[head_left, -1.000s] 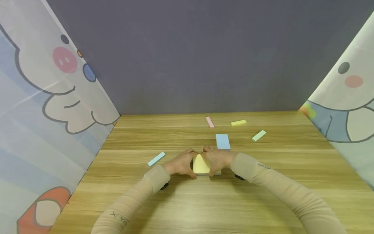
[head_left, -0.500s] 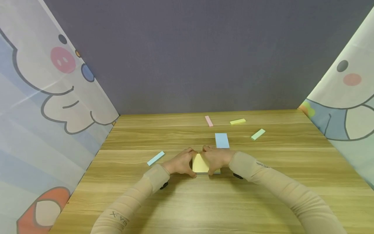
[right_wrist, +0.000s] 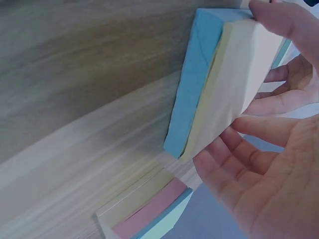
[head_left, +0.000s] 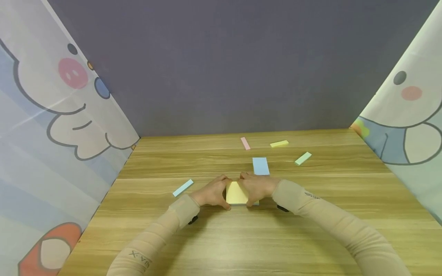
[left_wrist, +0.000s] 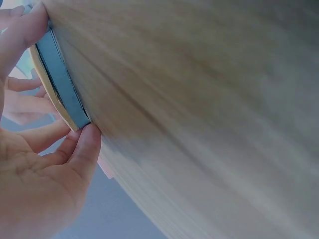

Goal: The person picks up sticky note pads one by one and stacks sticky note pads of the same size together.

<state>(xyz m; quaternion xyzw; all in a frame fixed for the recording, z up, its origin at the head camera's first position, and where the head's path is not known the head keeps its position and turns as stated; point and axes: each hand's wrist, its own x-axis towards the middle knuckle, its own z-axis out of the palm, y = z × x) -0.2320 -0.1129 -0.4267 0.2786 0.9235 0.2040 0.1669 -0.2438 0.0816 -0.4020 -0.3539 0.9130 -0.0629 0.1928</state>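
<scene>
A yellow pad (head_left: pixel 236 193) lies on top of a thicker blue block (right_wrist: pixel 193 82) on the wooden table. My left hand (head_left: pixel 213 192) grips the left side of this stack, thumb at the near edge and fingers at the far edge. From the right, my right hand (head_left: pixel 257 188) grips the same stack in a like way, covering part of the yellow top. In the left wrist view, the left hand (left_wrist: pixel 47 169) has fingertips at the corner of the layered stack. The right wrist view shows the right hand (right_wrist: pixel 269 164) with thumb and fingers at its edges.
Just behind my right hand is a blue-topped stack (head_left: pixel 260 166), with several coloured layers at its side. Farther back lie a pink strip (head_left: pixel 245 143), a yellow strip (head_left: pixel 279 144) and a green strip (head_left: pixel 303 158). A light blue strip (head_left: pixel 183 188) lies left of my left hand.
Both hands keep their grip on the stack, with no clear movement over the table. The head view has shifted slightly.
</scene>
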